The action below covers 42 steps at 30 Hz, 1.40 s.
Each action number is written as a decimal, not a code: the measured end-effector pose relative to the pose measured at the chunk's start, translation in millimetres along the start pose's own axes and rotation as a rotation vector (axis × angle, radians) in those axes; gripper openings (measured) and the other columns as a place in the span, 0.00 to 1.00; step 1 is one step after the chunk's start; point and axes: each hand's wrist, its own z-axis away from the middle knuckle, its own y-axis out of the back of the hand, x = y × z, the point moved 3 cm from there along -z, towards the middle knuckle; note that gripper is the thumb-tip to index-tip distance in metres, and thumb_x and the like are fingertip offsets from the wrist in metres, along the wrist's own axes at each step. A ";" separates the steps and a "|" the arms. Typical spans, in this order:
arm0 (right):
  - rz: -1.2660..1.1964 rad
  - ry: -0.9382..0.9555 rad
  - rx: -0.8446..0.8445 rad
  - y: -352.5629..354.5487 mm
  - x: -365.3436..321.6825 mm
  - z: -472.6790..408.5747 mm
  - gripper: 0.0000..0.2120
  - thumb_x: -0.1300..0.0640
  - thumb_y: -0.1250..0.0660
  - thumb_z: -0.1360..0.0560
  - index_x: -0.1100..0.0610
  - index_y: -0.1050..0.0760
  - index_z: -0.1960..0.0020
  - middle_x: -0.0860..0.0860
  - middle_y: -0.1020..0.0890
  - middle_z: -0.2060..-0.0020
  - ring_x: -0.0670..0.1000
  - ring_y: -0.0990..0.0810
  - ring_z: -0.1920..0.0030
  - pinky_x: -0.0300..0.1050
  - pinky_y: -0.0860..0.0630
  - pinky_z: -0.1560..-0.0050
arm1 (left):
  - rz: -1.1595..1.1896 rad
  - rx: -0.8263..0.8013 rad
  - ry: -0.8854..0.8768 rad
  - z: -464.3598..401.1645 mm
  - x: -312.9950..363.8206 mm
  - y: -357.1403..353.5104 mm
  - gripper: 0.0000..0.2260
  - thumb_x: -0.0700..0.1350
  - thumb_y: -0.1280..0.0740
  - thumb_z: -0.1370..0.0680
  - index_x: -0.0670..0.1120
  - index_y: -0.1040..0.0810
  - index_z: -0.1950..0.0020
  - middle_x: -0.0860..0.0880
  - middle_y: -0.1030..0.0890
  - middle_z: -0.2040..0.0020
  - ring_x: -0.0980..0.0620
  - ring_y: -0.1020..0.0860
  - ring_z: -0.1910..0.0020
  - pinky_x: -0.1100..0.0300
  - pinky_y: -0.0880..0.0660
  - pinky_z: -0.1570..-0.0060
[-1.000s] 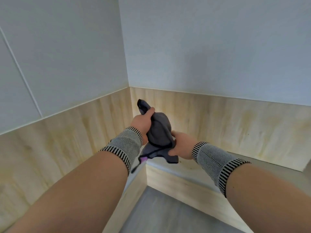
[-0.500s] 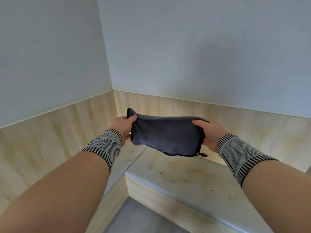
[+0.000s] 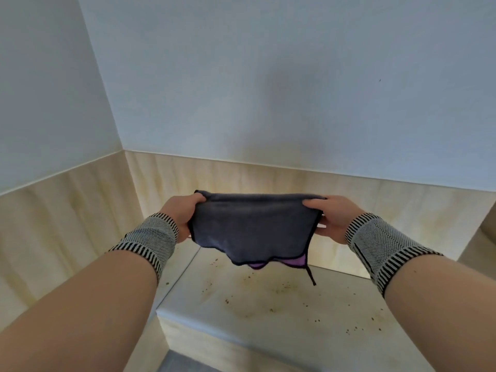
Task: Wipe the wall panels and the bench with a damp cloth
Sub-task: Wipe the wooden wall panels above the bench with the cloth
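The left hand [image 3: 180, 217] grips the left upper edge of the dark grey cloth [image 3: 252, 226], its fingers curled round the hem, and the right hand [image 3: 331, 218] pinches the right upper corner the same way, so the cloth hangs stretched between them in the air above the tabletop [image 3: 281, 312] (a purple underside shows along its lower edge, and a thin loop dangles at the right). Wood-grain wall panels [image 3: 67, 210] run along the left and back, meeting at the corner behind the left hand. Brown crumbs [image 3: 279, 285] lie scattered over the tabletop below the cloth and further right.
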 end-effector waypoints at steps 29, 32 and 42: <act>0.548 0.255 0.043 48.4 -8.1 -130.2 0.08 0.66 0.34 0.30 0.53 0.21 0.61 0.52 0.18 0.61 0.53 0.20 0.55 0.50 0.21 0.49 | -0.411 -0.621 -0.129 -89.7 -9.9 -234.9 0.08 0.43 0.30 0.22 0.42 0.19 0.45 0.40 0.17 0.47 0.44 0.18 0.48 0.45 0.21 0.43; 0.811 0.290 0.085 65.2 -14.7 -147.4 0.03 0.58 0.32 0.29 0.53 0.25 0.59 0.49 0.21 0.62 0.50 0.22 0.58 0.42 0.26 0.58 | -0.585 -0.514 -0.274 -101.1 -10.6 -264.4 0.04 0.45 0.28 0.23 0.45 0.18 0.53 0.41 0.16 0.52 0.42 0.18 0.49 0.44 0.21 0.44; 0.712 -0.106 -0.205 133.4 -9.2 -194.5 0.04 0.59 0.37 0.28 0.56 0.23 0.57 0.52 0.30 0.67 0.50 0.35 0.68 0.41 0.39 0.71 | -1.025 -0.406 -0.606 -113.4 -18.1 -349.1 0.07 0.48 0.34 0.20 0.48 0.30 0.47 0.49 0.24 0.53 0.48 0.25 0.52 0.59 0.31 0.51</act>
